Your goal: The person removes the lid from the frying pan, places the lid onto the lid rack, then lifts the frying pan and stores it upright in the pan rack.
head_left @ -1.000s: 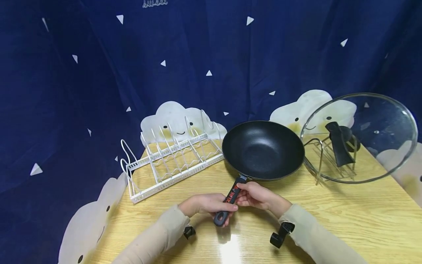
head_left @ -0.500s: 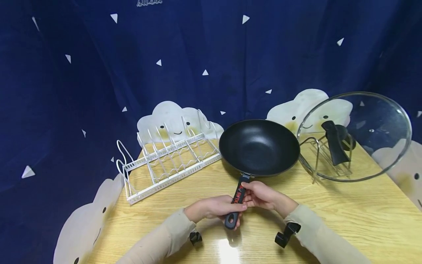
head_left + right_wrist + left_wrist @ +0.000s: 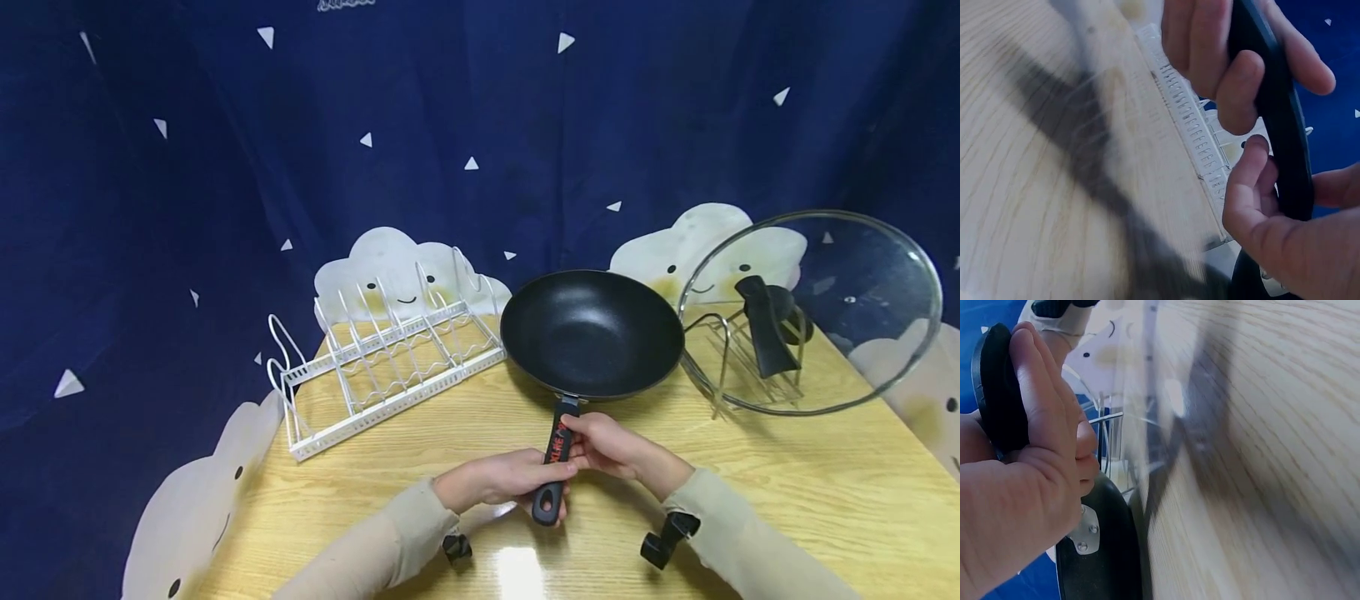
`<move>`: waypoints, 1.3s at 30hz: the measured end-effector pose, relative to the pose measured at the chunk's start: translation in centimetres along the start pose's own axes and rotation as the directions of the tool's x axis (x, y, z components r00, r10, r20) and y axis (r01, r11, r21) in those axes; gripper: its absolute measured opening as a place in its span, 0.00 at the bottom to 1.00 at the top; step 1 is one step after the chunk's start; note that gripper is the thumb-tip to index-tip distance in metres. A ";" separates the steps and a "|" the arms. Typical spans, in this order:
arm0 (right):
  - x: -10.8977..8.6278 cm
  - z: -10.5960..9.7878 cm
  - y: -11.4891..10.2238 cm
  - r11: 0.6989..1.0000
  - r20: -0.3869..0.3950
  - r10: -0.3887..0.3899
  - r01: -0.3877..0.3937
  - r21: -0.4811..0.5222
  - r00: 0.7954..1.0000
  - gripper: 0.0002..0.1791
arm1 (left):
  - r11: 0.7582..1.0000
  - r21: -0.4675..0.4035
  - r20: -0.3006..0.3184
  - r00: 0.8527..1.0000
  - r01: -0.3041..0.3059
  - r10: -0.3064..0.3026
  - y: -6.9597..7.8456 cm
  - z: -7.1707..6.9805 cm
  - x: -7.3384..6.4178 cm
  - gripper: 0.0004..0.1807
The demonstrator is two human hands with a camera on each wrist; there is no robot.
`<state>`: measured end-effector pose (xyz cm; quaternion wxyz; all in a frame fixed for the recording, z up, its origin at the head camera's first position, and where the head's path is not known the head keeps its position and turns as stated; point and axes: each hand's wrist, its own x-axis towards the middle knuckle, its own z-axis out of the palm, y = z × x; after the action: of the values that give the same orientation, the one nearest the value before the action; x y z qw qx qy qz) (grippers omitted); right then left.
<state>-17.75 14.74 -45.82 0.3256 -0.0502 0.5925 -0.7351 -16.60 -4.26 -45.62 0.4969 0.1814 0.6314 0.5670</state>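
Note:
A black frying pan point(image 3: 592, 333), deep and round like a wok, sits in the middle of the table with its handle toward me. Near the handle's looped end, my left hand point(image 3: 517, 477) grips it, thumb on top and fingers beneath. My right hand point(image 3: 609, 442) pinches the same handle nearer the pan, thumb above and fingertips on the side. In the right wrist view the dark handle point(image 3: 1282, 125) runs between both hands' fingers, above the tabletop. The left wrist view shows the riveted metal bracket point(image 3: 1087, 530) joining handle and pan.
A white wire rack point(image 3: 397, 392) with upright dividers stands left of the pan. On the right, a large glass lid point(image 3: 862, 333) with a black knob point(image 3: 768, 329) leans in a small metal rack point(image 3: 723, 358). Behind hangs a blue curtain point(image 3: 420, 108).
The handle has swung to the right, and both hands have moved right with it. The pan's bowl stays in nearly the same place. Both holds look the same.

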 end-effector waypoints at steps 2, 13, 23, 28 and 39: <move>-0.1 -0.1 0.1 1.000 0.000 -0.013 0.013 -0.011 1.000 0.18 | 1.000 -0.002 -0.002 1.000 0.002 -0.002 0.0 0.2 0.1 0.19; -1.0 -1.2 0.5 0.999 -0.026 -0.037 0.036 -0.028 0.999 0.18 | 1.000 0.023 -0.021 1.000 -0.021 0.021 0.3 1.8 1.3 0.28; -2.1 -2.5 0.3 0.999 0.009 -0.025 0.025 -0.024 1.000 0.17 | 0.998 -0.033 -0.019 0.998 -0.053 0.053 0.2 3.6 3.0 0.17; -2.6 -3.0 0.4 0.999 0.010 -0.036 0.036 -0.014 0.999 0.17 | 0.997 -0.043 -0.018 0.998 -0.057 0.056 0.4 4.4 3.7 0.17; -3.5 -3.7 0.0 0.998 0.037 -0.025 0.023 0.062 0.999 0.17 | 0.993 -0.112 -0.002 0.999 -0.045 0.045 0.6 6.1 4.8 0.27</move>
<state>-16.75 19.70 -45.77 0.3294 -0.0611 0.5625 -0.7559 -13.85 2.99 -46.26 0.4935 0.1676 0.5940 0.6128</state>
